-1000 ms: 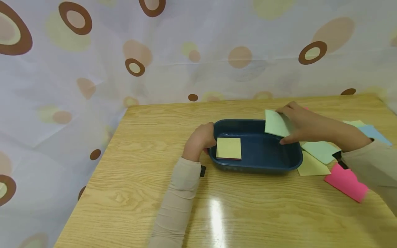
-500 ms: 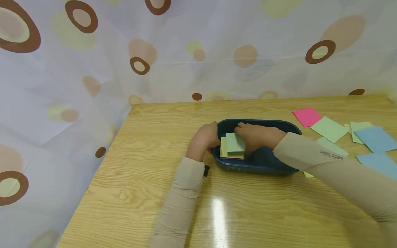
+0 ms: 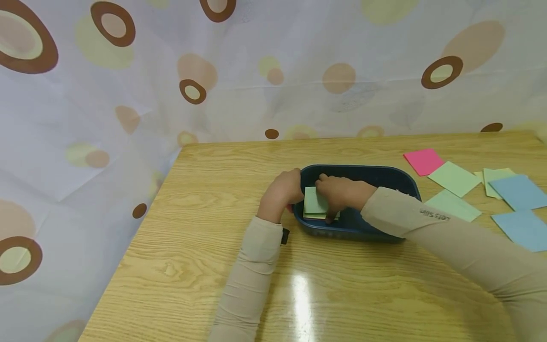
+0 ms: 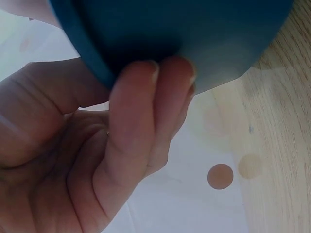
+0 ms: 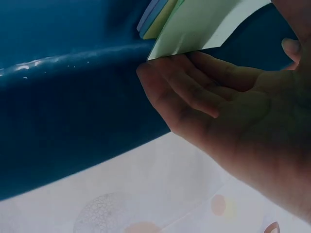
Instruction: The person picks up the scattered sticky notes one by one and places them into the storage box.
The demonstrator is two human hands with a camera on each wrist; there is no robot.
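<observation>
A dark blue plastic bin [image 3: 363,170] stands on the table. My left hand [image 3: 278,195] grips its left end; in the left wrist view the fingers [image 4: 133,111] curl over the wall. Inside the bin, my right hand [image 3: 344,192] holds a light green sticky note [image 3: 315,202] by opposite edges, at the left end over a stack of notes. In the right wrist view this note [image 5: 189,29] bows between fingers and thumb. Beside it show the edges of yellow and bluish notes [image 5: 158,22]. My hand hides part of the stack.
Right of the bin lie a pink note [image 3: 424,162], light green notes [image 3: 454,178] and blue notes [image 3: 519,191], some overlapping. The right sleeve [image 3: 448,230] crosses the bin's right front side. A patterned curtain [image 3: 299,71] hangs behind the wooden table [image 3: 179,266].
My right hand has carried the light green note from the bin's right end to the stack at the left, then slightly further left over it. The left hand keeps its grip.
</observation>
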